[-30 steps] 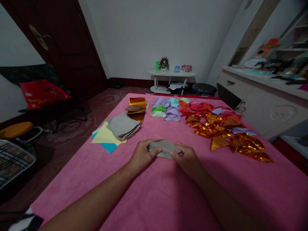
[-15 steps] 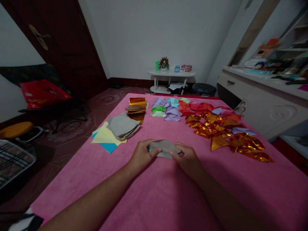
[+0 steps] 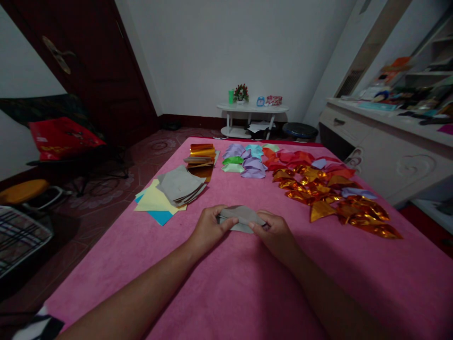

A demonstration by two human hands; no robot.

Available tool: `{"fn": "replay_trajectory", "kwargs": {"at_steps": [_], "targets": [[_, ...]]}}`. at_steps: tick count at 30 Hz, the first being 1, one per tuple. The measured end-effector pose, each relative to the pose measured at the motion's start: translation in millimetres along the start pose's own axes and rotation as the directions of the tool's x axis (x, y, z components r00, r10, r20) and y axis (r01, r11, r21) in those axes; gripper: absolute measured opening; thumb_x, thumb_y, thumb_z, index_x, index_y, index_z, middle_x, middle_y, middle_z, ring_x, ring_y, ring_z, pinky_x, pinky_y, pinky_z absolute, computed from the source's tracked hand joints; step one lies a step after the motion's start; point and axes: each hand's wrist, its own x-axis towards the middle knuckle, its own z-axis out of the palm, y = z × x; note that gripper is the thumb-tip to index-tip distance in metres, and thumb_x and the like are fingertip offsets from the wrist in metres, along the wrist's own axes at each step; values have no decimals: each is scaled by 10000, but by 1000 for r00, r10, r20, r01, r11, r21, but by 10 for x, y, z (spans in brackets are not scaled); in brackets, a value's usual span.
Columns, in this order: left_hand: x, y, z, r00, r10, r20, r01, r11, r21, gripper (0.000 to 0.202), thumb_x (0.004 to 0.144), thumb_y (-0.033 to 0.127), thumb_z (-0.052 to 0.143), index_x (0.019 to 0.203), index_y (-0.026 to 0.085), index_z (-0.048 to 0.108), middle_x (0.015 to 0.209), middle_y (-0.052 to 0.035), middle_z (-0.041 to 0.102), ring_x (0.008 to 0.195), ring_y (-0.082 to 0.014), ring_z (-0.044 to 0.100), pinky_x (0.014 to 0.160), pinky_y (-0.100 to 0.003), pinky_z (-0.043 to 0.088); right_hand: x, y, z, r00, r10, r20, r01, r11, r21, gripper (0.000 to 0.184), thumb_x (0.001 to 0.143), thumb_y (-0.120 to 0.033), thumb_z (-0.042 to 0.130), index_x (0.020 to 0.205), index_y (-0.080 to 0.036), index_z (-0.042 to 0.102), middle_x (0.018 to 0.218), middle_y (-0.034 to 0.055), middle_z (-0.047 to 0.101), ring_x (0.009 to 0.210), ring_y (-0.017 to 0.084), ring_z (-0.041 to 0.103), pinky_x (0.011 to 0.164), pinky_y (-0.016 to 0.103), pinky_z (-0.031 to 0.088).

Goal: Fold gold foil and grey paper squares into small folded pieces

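A partly folded grey paper sheet (image 3: 244, 215) is held between both hands above the pink table cover (image 3: 226, 283). My left hand (image 3: 210, 226) pinches its left end, thumb on the near face and fingers behind. At the right end, my right hand (image 3: 276, 231) grips it in the same way, thumb on top. The fingers behind the paper are mostly hidden. Left of my hands lies a stack of grey paper sheets (image 3: 182, 184), overlapping yellow paper (image 3: 155, 200) and blue paper (image 3: 161, 217).
Behind the grey stack sits a pile of gold foil paper (image 3: 202, 151). Folded purple paper pieces (image 3: 253, 168) and green ones (image 3: 232, 167) stand at the table's far middle. Shiny gold folded pieces (image 3: 318, 189) and red folded pieces (image 3: 293, 158) spread over the right side.
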Motion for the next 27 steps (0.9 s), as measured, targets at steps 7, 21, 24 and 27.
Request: {"fn": "replay_trajectory", "kwargs": {"at_steps": [7,21,24,27], "targets": [[4,-24,-1,1000,-2,-9,2,1000,-7,244,710,278,699,849,77,691,701,-30,645,595,-110,532,569,-207,407,9,13,10,1000,21,4,-21,1000,-7,153,802,-236,523,663,-180,554,643,-30,429,589,117,423,533,237,301],[6,-10,3,1000,4,-8,-4,1000,-21,254,710,284,699,866,83,699,708,-33,661,593,-113,541,561,-204,414,2,13,14,1000,-8,-4,8,1000,10,148,801,-226,539,664,-180,572,647,-25,460,593,120,442,529,235,324],[7,-12,4,1000,8,-4,-8,1000,-22,260,712,281,698,887,89,699,728,-37,669,603,-115,547,564,-204,416,8,-19,-4,999,-23,-32,24,999,30,133,782,-196,551,654,-181,584,649,-19,476,599,122,456,527,233,343],[8,-9,5,1000,-2,-13,2,1000,-13,245,705,281,705,846,81,695,710,-37,661,595,-115,542,556,-203,411,-14,-165,-39,978,-67,-199,90,990,111,69,749,-167,582,763,-186,646,785,14,568,653,131,504,567,239,399]]}}
